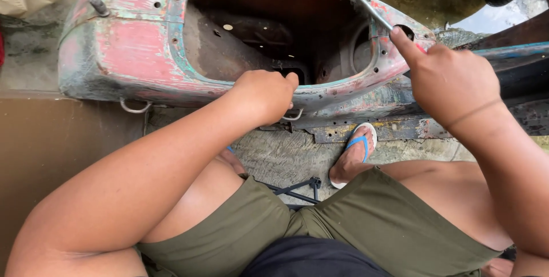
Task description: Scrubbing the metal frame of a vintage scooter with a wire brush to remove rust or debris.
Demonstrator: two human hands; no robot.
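On rusty curved shell (143, 54), metal scraper (373, 11)

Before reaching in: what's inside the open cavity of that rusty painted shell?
Inside the shell: bare rusty metal with small holes and one pale round spot. The deep far side is in shadow; the left hand covers the near rim.

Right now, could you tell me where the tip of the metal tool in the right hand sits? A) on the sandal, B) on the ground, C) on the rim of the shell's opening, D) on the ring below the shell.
C: the right hand holds the tool slanted up, with its tip against the upper rim of the shell, while the left hand grips the lower edge.
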